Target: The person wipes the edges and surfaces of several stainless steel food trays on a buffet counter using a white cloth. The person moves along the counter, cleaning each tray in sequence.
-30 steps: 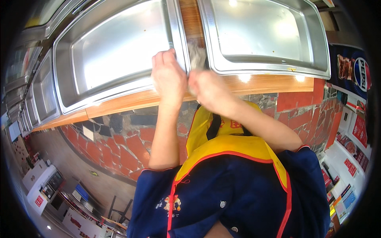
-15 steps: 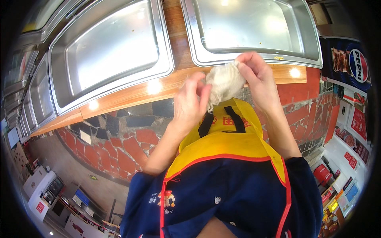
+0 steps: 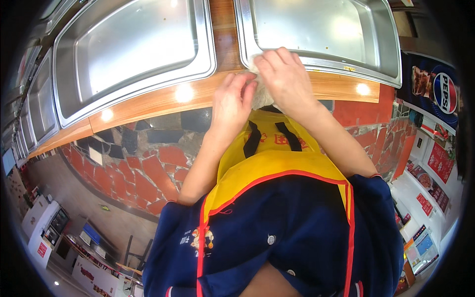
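A wadded off-white cloth [image 3: 261,95] is held above the wooden counter edge, at the near left corner of the right steel pan [image 3: 316,63]. My right hand [image 3: 286,79] is closed over its upper part, fingers bent down and hiding much of it. On the cloth's left side, my left hand [image 3: 231,101] has its fingers curled with thumb and fingertips pinched against the fabric. Below both hands hangs the front of my yellow apron [image 3: 277,166], with black straps and red trim.
Another large steel pan [image 3: 133,59] sits to the left, with smaller pans [image 3: 42,106] farther along. The wooden counter [image 3: 163,101] runs between and in front of them. Under it is a stone-patterned wall [image 3: 148,168]. A dark drinks sign [image 3: 430,89] stands at the right.
My right hand has moved left and turned over the cloth, covering more of it. The cloth has shifted left and is bunched tighter. My left hand has moved slightly left and up.
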The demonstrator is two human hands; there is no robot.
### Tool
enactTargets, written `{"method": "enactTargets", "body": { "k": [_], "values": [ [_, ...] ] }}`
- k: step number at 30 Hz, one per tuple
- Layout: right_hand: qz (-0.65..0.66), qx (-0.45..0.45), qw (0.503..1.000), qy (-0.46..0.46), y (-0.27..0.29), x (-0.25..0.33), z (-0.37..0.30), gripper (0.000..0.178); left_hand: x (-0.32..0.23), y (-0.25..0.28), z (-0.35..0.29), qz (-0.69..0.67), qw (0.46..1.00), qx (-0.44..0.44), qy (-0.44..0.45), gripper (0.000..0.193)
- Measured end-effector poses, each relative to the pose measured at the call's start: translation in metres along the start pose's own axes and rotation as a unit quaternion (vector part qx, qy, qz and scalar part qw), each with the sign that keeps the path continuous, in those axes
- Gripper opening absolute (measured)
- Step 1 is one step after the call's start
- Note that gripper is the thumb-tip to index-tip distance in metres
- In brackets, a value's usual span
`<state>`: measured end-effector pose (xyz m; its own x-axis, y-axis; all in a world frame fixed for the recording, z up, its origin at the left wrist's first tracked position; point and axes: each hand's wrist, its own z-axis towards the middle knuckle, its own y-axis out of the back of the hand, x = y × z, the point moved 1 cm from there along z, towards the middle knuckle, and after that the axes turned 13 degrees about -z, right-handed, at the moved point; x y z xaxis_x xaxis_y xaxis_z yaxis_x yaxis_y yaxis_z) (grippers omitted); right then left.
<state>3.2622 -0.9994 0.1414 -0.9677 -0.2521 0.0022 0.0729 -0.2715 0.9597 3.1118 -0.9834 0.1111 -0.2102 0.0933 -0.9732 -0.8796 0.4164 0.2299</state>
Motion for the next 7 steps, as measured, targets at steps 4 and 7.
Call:
{"method": "enactTargets", "body": {
  "k": [4,7],
  "values": [
    [-0.014,0.033,0.999,-0.003,0.004,-0.019,-0.009,0.020,0.003,0.001,-0.008,-0.018,0.999,-0.037,-0.003,0.012],
    [-0.014,-0.009,0.999,0.027,-0.005,-0.004,-0.002,0.023,0.002,0.000,-0.011,-0.022,0.999,-0.039,-0.012,0.012]
  ]
}}
